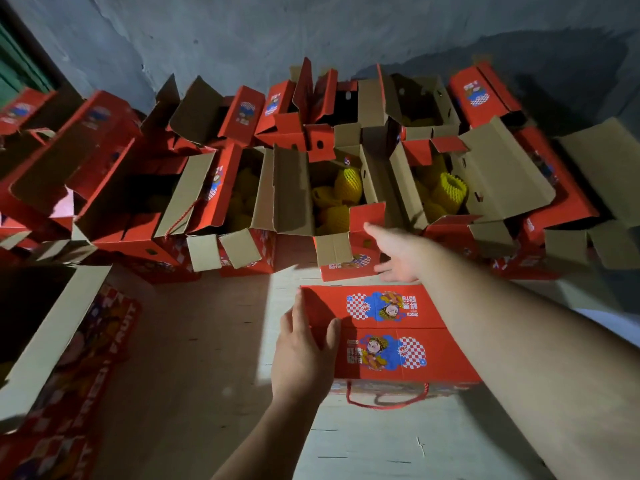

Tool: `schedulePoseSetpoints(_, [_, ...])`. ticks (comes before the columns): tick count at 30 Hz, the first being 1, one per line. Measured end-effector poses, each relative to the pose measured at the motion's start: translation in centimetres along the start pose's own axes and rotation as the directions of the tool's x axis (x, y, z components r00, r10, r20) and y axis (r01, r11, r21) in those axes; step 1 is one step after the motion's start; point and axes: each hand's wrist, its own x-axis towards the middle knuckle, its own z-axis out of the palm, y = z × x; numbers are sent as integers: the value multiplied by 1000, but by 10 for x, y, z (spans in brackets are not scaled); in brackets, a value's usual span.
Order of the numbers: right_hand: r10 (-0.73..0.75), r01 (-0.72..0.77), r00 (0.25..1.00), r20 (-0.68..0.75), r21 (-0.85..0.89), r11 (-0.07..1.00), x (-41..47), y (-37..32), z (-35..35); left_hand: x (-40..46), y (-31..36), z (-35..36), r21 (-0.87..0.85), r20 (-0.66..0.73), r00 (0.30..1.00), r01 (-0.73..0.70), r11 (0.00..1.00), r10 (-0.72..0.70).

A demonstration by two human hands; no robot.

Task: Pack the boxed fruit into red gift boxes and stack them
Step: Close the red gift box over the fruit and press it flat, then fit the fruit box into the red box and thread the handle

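Note:
A closed red gift box (388, 332) with cartoon prints and a red cord handle lies on the floor in front of me. My left hand (304, 351) rests on its left end, thumb on the lid and fingers down the side. My right hand (398, 252) reaches past its far edge, fingers spread, touching a red flap of an open gift box (332, 251) behind it. That open box holds fruit in yellow foam nets (346, 187). More netted fruit (446, 188) sits in the open box to the right.
Several open red gift boxes with brown cardboard flaps crowd the floor along the grey wall (242, 39), some stacked at the left. A large open carton (52, 341) printed with fruit stands at my near left. Bare concrete floor (207, 341) lies between.

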Motion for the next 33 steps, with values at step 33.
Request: schedulePoseSetpoints(33, [56,-157,978,202,528,834,33,-1,-2,-1,-6,8,144,-17,998,-53,988,56])
